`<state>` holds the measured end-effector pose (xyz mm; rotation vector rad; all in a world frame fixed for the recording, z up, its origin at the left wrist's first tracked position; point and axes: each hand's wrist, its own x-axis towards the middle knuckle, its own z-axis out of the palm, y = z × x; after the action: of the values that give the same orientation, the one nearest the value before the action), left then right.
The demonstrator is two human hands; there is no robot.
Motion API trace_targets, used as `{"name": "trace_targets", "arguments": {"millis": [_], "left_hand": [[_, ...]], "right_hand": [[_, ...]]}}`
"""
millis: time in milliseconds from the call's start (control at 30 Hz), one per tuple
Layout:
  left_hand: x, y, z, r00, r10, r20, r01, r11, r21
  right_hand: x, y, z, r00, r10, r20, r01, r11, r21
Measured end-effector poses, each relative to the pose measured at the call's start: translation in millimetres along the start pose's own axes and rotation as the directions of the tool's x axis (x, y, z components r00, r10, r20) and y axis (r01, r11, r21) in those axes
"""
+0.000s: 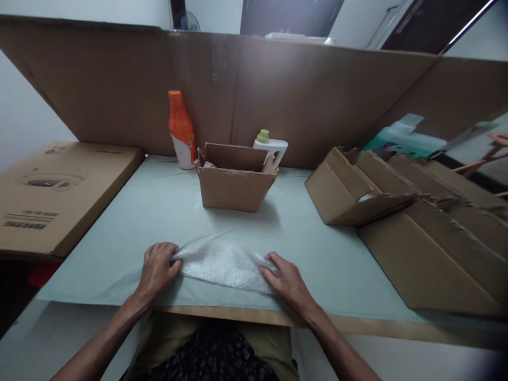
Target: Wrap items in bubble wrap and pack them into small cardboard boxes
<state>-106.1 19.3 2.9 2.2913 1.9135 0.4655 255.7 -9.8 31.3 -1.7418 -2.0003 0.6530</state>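
Both my hands pinch the bubble wrap (224, 264): left hand (157, 266) and right hand (288, 283) at opposite ends, its length running crosswise between them.

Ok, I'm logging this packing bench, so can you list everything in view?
bubble wrap: one, clear, near table edge, gripped at both ends
open box: one, brown, table middle
orange bottle: one, behind the box, left
white bottle: one, green cap, behind the box, right
flattened boxes: several, brown, stacked at right
printed carton: one, brown, flat at left
cardboard wall: one, brown, along the back
table: one, pale green cover
left hand: on the wrap's left end
right hand: on the wrap's right end
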Motion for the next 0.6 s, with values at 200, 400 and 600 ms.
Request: {"name": "trace_targets", "arguments": {"millis": [200,400,600], "left_hand": [[76.4,56.2,-24.3,0.965,0.263,-0.003,-0.262,0.965,0.005],[112.7,108.8,-5.6,0.905,0.425,-0.017,-0.426,0.903,-0.061],[-15.6,59.5,-3.3,0.724,0.679,0.119,-0.638,0.725,-0.26]], "right_hand": [[-80.0,-17.3,45.9,0.969,0.245,-0.042,-0.19,0.842,0.506],[-110.0,-37.3,74.0,0.953,0.301,0.041,-0.236,0.65,0.723],[-108.0,-61.4,57.5,0.964,0.247,0.102,-0.24,0.634,0.735]]}}
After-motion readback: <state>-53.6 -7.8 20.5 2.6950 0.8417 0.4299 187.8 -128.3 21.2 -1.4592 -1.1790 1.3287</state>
